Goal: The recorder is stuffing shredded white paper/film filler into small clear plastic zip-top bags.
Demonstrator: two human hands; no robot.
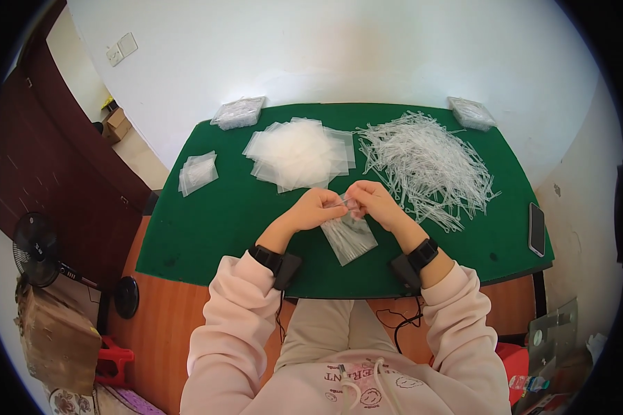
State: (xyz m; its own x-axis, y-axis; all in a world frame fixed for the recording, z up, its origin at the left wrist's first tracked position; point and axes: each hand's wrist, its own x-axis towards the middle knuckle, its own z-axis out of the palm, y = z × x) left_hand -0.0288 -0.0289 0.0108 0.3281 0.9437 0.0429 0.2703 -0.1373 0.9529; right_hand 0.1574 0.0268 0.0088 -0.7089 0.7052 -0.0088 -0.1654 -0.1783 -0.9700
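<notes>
Both hands meet at the top edge of a clear plastic zip bag (351,238), which hangs toward me over the green table. Thin clear plastic sticks show inside the bag. My left hand (316,207) pinches the bag's upper left edge. My right hand (375,202) has its fingers closed on the bag's mouth at the right. Just beyond the hands lies a spread pile of flat clear bags (298,153). To the right of it is a large heap of thin clear plastic sticks with small loops at their ends (426,166).
A small stack of filled bags (198,172) lies at the left of the green table (208,242). Clear packs stand at the back left (239,113) and back right (472,113). A phone (536,229) lies by the right edge. A black fan (37,249) stands at left.
</notes>
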